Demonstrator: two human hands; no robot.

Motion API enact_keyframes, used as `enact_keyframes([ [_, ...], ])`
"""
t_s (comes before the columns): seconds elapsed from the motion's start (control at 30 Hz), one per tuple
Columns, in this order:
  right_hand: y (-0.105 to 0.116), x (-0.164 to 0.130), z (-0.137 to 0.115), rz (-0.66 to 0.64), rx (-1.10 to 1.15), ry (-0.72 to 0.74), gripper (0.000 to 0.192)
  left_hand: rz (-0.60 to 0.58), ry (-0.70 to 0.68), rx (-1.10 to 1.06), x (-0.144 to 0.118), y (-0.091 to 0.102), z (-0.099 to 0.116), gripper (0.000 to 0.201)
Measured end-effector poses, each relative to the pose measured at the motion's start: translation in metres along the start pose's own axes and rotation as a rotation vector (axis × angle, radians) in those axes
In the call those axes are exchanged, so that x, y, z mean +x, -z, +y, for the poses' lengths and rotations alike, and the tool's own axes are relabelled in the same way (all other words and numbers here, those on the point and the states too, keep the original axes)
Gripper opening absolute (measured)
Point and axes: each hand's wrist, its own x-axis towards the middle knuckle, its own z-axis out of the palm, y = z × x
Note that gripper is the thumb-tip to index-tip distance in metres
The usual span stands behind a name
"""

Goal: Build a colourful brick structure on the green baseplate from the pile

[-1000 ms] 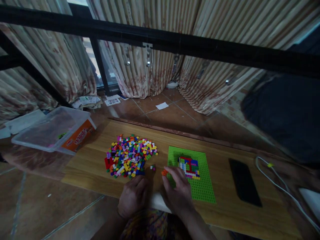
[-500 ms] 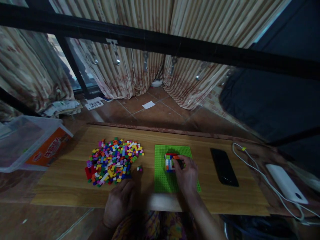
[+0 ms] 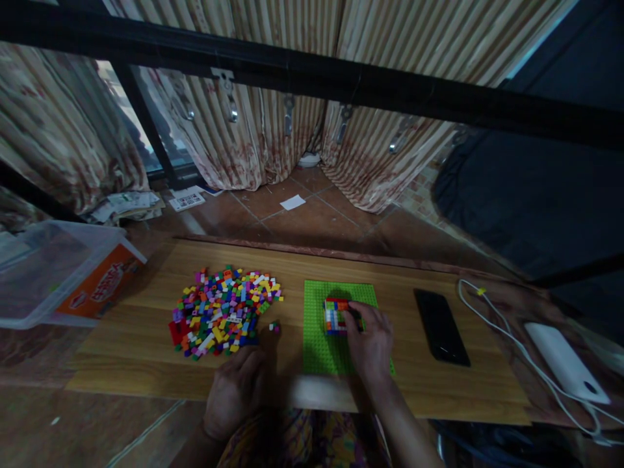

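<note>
wooden board (image 3: 400, 390) lies across the floor tiles and carries everything worked on. clear storage bin (image 3: 43, 273) with an orange label sits off the board's left end, on the floor. loose brick pile (image 3: 221, 311), many colours, lies on the left half of the board, nearer the far edge than the near one. green baseplate (image 3: 319, 348) lies flat at the board's middle, its near edge close to the board's near edge. black phone (image 3: 441, 325) lies flat to the right of the baseplate, apart from it. white power bank (image 3: 565, 362) with a white cable (image 3: 492, 322) sits past the right end. right hand (image 3: 373, 341) rests over the baseplate's right part, fingertips pressed on the brick build (image 3: 335, 316); whether a brick is pinched there, cannot tell. left hand (image 3: 234, 393) lies palm down on the board's near edge, fingers loosely curled, holding nothing visible, just below the pile. two stray bricks (image 3: 273, 327) lie between pile and baseplate.
</note>
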Motion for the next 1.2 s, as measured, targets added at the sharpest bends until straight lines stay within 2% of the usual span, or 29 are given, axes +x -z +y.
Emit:
enact_keyframes([
  [0.17,0.002,-0.008,0.0,-0.057,-0.104,0.108,0.027,0.008,-0.004,0.006,0.001,0.001,0.0,0.016],
  [0.5,0.001,-0.013,-0.002,-0.053,-0.251,0.149,0.028,0.005,0.004,0.004,-0.001,0.0,-0.001,0.015],
  [1.2,0.0,-0.009,-0.006,-0.089,-0.264,0.167,0.028,0.003,-0.001,-0.018,0.003,0.0,-0.001,0.016],
])
